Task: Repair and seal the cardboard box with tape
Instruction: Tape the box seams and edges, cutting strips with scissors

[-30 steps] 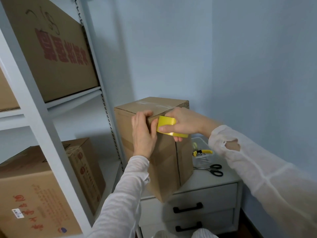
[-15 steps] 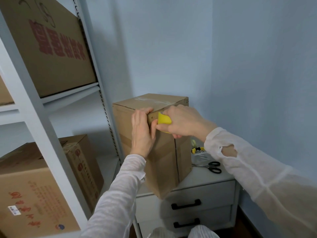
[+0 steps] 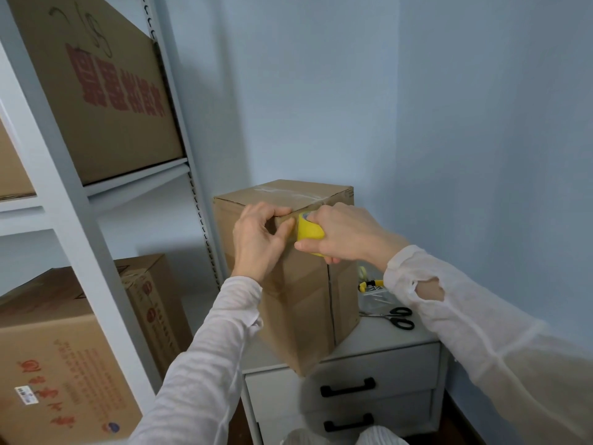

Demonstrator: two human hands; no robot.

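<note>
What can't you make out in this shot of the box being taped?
- Head view: the tape roll is mostly covered by the right hand; its free end can't be seen.
- The box corner under the left hand is hidden, so any damage there is unknown.
- Items beside the scissors are cut off by the right sleeve and too small to identify.

Plain brown box (image 3: 298, 303) with a clear glossy tape strip across the top, just above the fingertips. Bright yellow roll (image 3: 309, 234), gripped in the right hand's (image 3: 346, 234) fingers, touching the left thumb. White sleeves (image 3: 205, 374) on both arms. Black-handled scissors (image 3: 396, 317) and a yellow-and-black tool (image 3: 369, 284) beyond the right wrist. White drawers (image 3: 378, 364) with black handles below. Brown cartons (image 3: 96, 91) printed in red characters, on a white rack (image 3: 64, 239), left of the left hand (image 3: 256, 239). Pale blue walls.
</note>
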